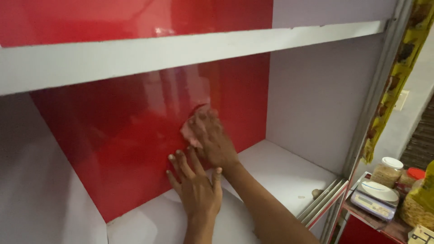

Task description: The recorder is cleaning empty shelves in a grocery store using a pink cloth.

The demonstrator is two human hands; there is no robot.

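Hand (210,135), perhaps on pink cloth (187,131)

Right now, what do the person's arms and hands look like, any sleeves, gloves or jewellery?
Both forearms are bare as far as the picture shows: no sleeves reach into view. The left hand wears no glove, and no ring, watch or bracelet shows on it. The right hand is also ungloved, with nothing visible at the wrist; its fingers are slightly blurred, so a thin ring there cannot be ruled out.

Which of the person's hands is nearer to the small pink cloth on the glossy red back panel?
Right. The right hand presses on the small pink cloth; the left hand lies flat below it, apart.
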